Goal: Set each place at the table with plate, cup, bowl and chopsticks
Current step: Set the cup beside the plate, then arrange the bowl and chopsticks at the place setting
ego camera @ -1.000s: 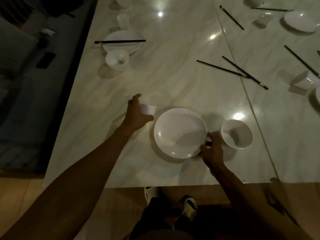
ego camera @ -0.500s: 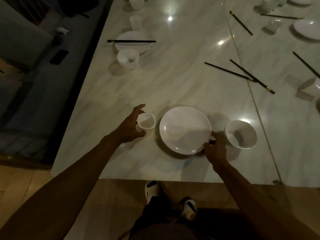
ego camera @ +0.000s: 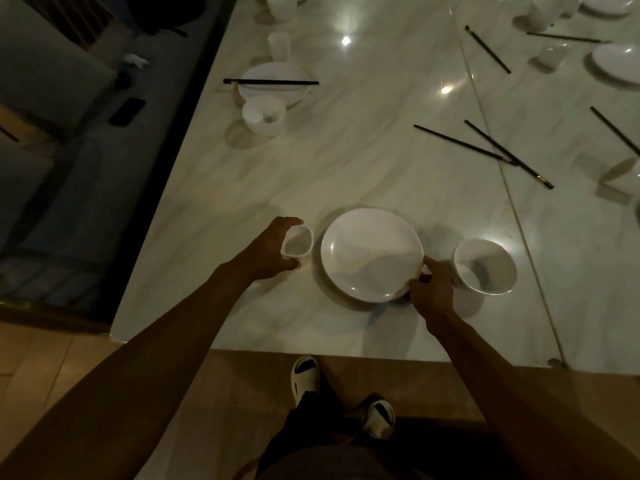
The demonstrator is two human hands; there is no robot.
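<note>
Plate (ego camera: pixel 367 252), cup (ego camera: pixel 298 241), bowl (ego camera: pixel 485 266): one each, two loose chopsticks (ego camera: pixel 485 148).

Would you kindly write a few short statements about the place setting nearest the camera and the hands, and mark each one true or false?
1. The left hand grips the small cup beside the near plate. True.
2. The near bowl sits on the near plate. False: it stands on the table to the plate's right.
3. The right hand pinches the near plate's right rim. True.
4. Chopsticks lie across the near plate. False: none do; a loose pair of chopsticks lies farther up the table.
5. The far plate has chopsticks laid across it. True.
</note>
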